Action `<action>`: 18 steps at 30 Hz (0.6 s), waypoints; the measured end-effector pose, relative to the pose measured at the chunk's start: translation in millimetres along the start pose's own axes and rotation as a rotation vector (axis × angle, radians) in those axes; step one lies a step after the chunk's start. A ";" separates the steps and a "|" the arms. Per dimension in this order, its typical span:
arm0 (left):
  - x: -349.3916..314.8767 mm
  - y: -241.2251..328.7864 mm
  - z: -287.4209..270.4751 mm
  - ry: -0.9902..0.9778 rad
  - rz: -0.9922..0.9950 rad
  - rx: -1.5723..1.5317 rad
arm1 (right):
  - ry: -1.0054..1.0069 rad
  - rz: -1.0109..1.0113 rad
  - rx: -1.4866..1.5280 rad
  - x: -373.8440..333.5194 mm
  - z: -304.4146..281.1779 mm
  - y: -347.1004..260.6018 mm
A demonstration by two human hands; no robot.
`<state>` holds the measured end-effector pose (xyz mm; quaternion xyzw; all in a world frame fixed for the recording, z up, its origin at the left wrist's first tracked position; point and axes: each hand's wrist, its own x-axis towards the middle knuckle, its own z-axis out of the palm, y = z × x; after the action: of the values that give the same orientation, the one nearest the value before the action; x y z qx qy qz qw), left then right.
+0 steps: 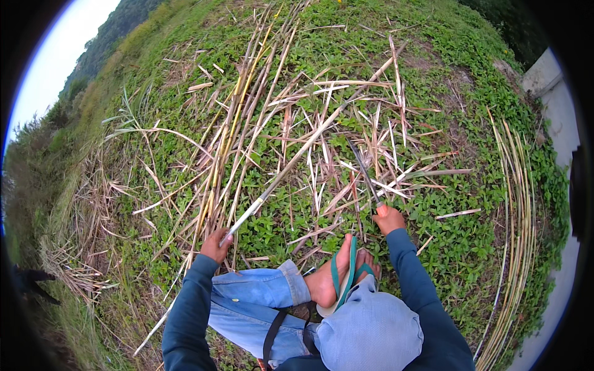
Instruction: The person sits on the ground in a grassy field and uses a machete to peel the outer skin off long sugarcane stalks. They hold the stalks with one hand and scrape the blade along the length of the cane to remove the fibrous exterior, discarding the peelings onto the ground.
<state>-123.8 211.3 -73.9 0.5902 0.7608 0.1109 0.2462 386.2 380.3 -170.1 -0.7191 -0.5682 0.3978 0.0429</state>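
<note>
Leafy green ground (284, 221), strewn with dry tan husk strips (442, 172): left hand (216, 246) grips a long, pale woody cane (300, 153) slanting over it, right hand (388, 219) grasps a slim dark-bladed, orange-handled knife (365, 173) apart from the cane; likely stripping, next stroke needing knife on cane.

Low green plants (448, 250) spread beneath the left hand (215, 246) and right hand (390, 220). Well to the right hand's right stands a pale grey wall (566, 117), dark bushes (504, 28) near its far end. Far ahead and left of the left hand are shrubs (37, 154), a wooded hill (114, 37) and pale sky (65, 49). Well to its left, a dark shape (37, 283) is unclear.
</note>
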 end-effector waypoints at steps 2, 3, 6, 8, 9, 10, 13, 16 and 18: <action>24.2 22.5 30.8 -0.043 -0.012 -0.017 | 0.033 -0.030 0.015 -12.9 -3.9 -1.1; 33.4 27.0 39.3 -0.072 -0.075 0.007 | 0.066 -0.054 0.037 -24.5 -2.3 -1.9; 41.0 29.2 53.5 -0.054 -0.160 0.066 | 0.064 -0.162 0.000 -53.3 -7.0 -21.5; 34.5 49.5 43.8 0.022 -0.159 0.073 | -0.035 -0.212 -0.080 -62.7 -12.8 -34.0; 33.6 59.8 45.1 0.036 -0.168 0.102 | -0.064 -0.308 -0.123 -63.5 -11.7 -34.2; 29.3 70.4 45.5 0.059 -0.185 0.134 | -0.102 -0.364 -0.163 -63.7 -12.0 -39.8; 19.5 70.3 51.1 0.135 -0.232 0.139 | -0.250 -0.512 -0.337 -52.2 -11.6 -61.1; 10.4 64.7 57.2 0.167 -0.213 0.084 | -0.134 -0.477 -0.373 -8.2 -8.4 -60.1; 6.4 63.3 61.1 0.189 -0.189 0.056 | 0.062 -0.313 -0.262 24.5 1.7 -48.3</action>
<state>-40.7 227.6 -98.5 0.5093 0.8356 0.1211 0.1665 348.3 417.5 -159.2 -0.6334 -0.7183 0.2866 0.0277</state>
